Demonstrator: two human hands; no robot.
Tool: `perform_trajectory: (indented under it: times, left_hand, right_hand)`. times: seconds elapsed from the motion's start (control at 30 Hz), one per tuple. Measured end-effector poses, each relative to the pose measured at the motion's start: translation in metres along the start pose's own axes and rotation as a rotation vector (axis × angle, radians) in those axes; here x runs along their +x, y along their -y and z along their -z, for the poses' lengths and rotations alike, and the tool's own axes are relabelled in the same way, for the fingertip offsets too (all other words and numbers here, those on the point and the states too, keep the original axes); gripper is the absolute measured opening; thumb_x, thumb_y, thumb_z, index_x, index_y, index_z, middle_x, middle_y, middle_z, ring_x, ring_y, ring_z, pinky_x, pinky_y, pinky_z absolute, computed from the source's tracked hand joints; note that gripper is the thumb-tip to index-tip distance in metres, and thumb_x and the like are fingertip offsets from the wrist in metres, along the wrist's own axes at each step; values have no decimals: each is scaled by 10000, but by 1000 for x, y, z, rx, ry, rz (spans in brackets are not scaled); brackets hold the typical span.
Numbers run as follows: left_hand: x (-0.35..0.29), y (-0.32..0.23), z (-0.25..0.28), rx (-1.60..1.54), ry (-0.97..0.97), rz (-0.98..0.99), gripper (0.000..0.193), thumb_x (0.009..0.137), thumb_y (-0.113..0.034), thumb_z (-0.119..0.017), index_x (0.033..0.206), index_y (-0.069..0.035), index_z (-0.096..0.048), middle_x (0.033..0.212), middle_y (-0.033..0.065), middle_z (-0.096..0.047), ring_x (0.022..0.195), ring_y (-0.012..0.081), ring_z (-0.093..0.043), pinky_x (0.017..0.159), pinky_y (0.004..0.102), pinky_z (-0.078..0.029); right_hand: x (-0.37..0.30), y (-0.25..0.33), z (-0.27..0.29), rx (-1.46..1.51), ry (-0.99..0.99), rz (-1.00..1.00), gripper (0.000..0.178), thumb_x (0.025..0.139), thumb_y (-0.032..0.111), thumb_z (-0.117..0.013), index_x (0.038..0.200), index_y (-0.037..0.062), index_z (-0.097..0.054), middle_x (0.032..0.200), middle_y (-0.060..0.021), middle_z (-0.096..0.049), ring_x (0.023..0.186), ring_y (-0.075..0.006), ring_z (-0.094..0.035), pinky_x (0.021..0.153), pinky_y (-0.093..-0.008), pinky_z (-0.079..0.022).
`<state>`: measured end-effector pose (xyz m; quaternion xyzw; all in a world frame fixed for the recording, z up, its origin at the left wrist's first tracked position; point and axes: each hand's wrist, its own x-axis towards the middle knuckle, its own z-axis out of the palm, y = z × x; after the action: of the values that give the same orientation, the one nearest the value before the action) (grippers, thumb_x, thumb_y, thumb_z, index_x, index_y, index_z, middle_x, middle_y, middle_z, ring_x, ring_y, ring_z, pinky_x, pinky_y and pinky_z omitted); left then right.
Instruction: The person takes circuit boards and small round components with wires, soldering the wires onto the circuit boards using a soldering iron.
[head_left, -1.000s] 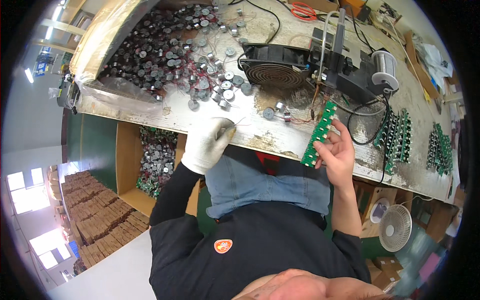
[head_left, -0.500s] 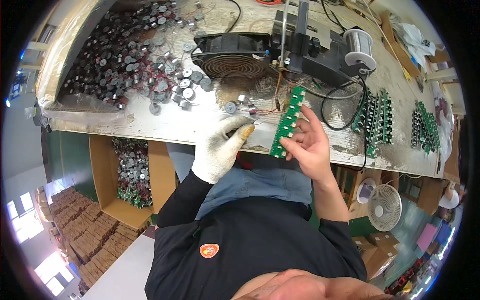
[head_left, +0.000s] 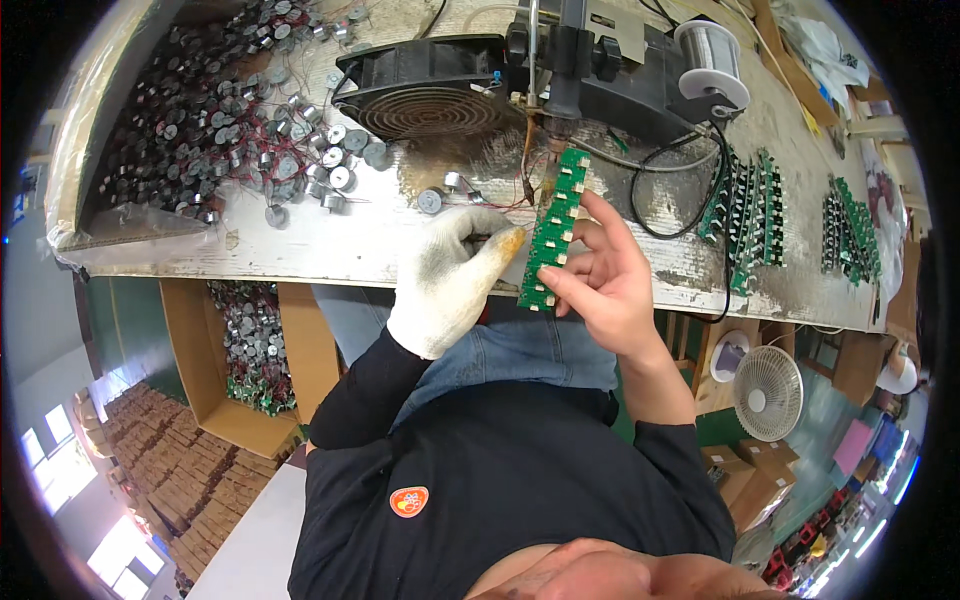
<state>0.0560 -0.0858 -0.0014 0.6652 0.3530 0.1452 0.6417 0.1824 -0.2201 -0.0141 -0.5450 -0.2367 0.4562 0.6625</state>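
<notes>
My right hand [head_left: 612,275], bare, grips a long green circuit board [head_left: 552,235] with a row of small white connectors. The board stands tilted below the soldering machine's [head_left: 562,100] downward tip, its upper end close to that tip. In a white glove with a stained yellow thumb, my left hand [head_left: 450,275] pinches its fingertips beside the board's left edge. A thin wire seems to be in the pinch; the fingers hide most of it. Just beyond the glove lie a small round wired component [head_left: 430,201] and another one [head_left: 453,181].
A heap of round wired components [head_left: 215,140] covers the left side of the table. Behind my hands stand a black fan [head_left: 425,90] and a solder wire spool [head_left: 708,62]. Several finished-looking boards [head_left: 745,220] lie right. A cardboard box [head_left: 195,350] sits below left.
My left hand has moved right, its fingertips now against or very near the board. The view has shifted slightly; the board remains in my right hand.
</notes>
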Motion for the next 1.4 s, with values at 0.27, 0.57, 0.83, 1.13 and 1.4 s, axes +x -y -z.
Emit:
perform_trajectory:
  times: [0.27, 0.57, 0.83, 1.13, 1.4]
  left_hand:
    - [5, -4, -3, -162, 22, 64, 185, 849, -123, -635, 884, 57, -607, 808, 66, -625, 726, 88, -561, 642, 248, -463]
    - [11, 1, -4, -212, -46, 47, 145, 813, -104, -656, 832, 34, -618, 743, 57, -611, 698, 98, -559, 624, 261, -462]
    - [9, -12, -5, -108, -57, 15, 135, 805, -98, -660, 816, 34, -633, 747, 65, -627, 694, 101, -568, 625, 258, -462]
    - [6, -3, -8, -190, -62, 45, 123, 808, -74, -657, 830, 43, -626, 740, 62, -626, 690, 91, -566, 618, 255, -463]
    - [8, -3, -4, -92, -28, -17, 132, 795, -86, -665, 810, 38, -624, 733, 59, -620, 696, 86, -562, 624, 249, -464]
  right_hand:
    - [3, 0, 0, 43, -10, 46, 743, 811, -69, -646, 1426, 13, -236, 1066, -136, -535, 695, -99, -598, 506, -192, -488]
    - [9, 0, -3, 65, -28, 73, 736, 803, -90, -638, 1418, 20, -249, 1047, -123, -529, 686, -103, -599, 504, -196, -493]
    - [8, 0, -3, 38, -31, 133, 732, 794, -99, -643, 1408, 25, -264, 1045, -114, -522, 675, -98, -593, 501, -194, -484]
    - [5, -6, -3, 32, -45, 84, 727, 792, -96, -647, 1402, 28, -269, 1041, -110, -520, 668, -94, -589, 492, -192, -474]
    - [4, -4, -3, 35, -27, 75, 733, 792, -96, -644, 1405, 30, -262, 1023, -103, -511, 672, -98, -594, 489, -191, -479]
